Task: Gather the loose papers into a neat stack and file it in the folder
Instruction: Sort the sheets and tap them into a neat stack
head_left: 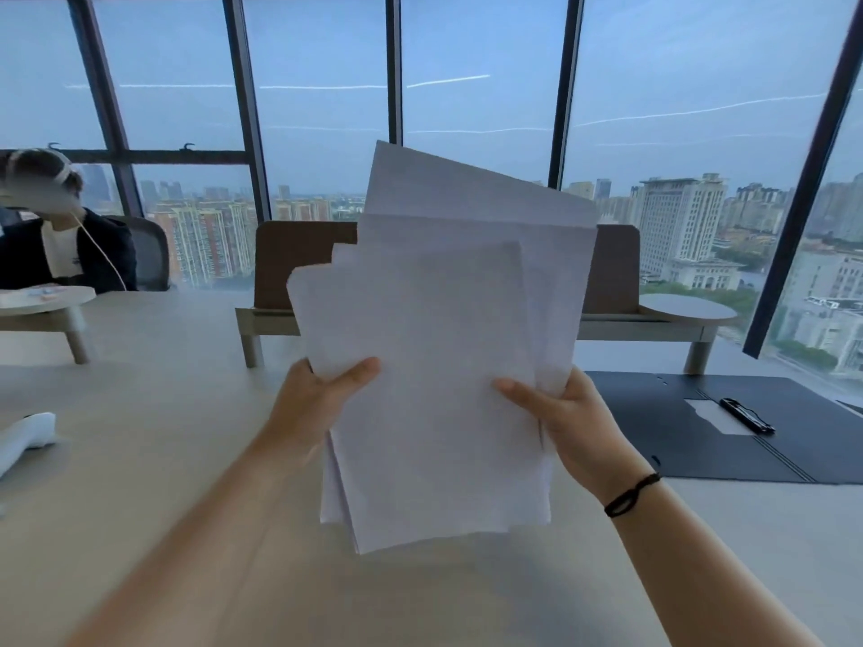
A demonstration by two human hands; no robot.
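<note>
Several white papers (439, 347) are held upright above the table, fanned out with their edges uneven. My left hand (313, 403) grips the sheets at their left edge, thumb across the front. My right hand (565, 413) grips the right edge, thumb on the front sheet, a black band on its wrist. A dark folder (677, 441) lies open flat on the table to the right, with a black clip (747, 415) and a white label near its spine.
The beige table (163, 459) stretches ahead. A white object (25, 436) lies at the left edge. A brown desk divider (299, 263) stands behind the papers. A seated person (56, 245) is at the far left. Tall windows fill the background.
</note>
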